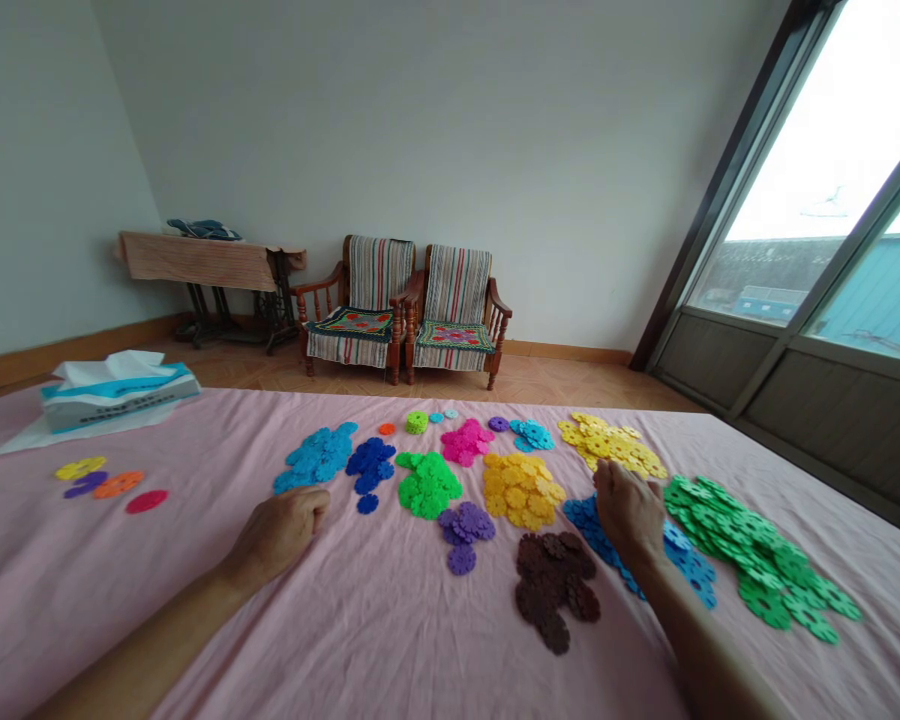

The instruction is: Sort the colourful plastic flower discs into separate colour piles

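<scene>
My left hand (281, 530) is closed in a fist on the pink cloth, just below a pile of light blue notched plastic discs (321, 456); nothing shows in it. Over a pile of blue discs (691, 568), my right hand (631, 508) has its fingers curled together, and what they may hold is hidden. Yellow discs (607, 440) lie right behind that hand, green discs (765, 550) to its right and brown discs (555, 580) to its lower left. Between the hands are piles of dark blue (370, 462), bright green (429, 485), purple (466, 524), pink (467, 441) and orange-yellow discs (523, 490).
A tissue box (120, 395) stands at the left of the cloth-covered table (285, 640). Several loose discs (118, 485) lie in front of it. Small disc groups, including a lime stack (417, 422), sit near the far edge. Two wooden armchairs (456, 310) stand beyond.
</scene>
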{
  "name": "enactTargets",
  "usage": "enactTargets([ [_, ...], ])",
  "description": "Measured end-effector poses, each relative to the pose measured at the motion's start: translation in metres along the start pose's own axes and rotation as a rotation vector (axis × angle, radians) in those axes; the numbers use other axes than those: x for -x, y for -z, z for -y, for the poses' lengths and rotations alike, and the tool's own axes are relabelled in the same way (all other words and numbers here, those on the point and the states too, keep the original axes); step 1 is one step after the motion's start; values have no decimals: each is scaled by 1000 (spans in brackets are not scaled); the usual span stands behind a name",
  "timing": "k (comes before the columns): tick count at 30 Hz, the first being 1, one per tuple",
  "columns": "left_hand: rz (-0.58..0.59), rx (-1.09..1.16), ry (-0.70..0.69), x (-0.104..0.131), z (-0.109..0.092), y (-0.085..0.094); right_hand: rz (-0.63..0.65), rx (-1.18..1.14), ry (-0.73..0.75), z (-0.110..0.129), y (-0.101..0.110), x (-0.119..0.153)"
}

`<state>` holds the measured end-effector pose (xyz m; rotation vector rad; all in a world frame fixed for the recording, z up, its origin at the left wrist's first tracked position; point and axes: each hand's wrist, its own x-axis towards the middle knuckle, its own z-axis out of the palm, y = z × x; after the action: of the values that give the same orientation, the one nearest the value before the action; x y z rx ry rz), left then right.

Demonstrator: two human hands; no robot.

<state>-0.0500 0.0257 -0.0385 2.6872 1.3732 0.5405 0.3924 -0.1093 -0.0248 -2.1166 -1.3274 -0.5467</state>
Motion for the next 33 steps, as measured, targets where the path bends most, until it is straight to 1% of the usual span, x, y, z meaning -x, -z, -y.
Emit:
enactTargets([
  [2,0,-1,-1,0,0,0,60,-149,89,7,-2,1],
  [4,-5,-3,-2,0,0,0,122,-229,159,15,-4,3],
  [7,-14,-7,-7,2,0,0,208,-410,218,27,-4,6],
  [9,-22,-7,-6,2,0,0,227,-513,206,32,-3,9],
  [14,-24,0,-1,1,-2,1,182,-688,76,39,2,13],
  [17,-18,5,0,0,-2,1,214,-795,19,42,4,15],
  [20,-25,9,0,0,-2,1,241,-831,18,44,5,17],
  [27,-22,-2,-2,1,-1,1,214,-858,15,44,4,17],
  [33,-12,1,3,2,-2,1,201,-833,11,43,3,17],
])
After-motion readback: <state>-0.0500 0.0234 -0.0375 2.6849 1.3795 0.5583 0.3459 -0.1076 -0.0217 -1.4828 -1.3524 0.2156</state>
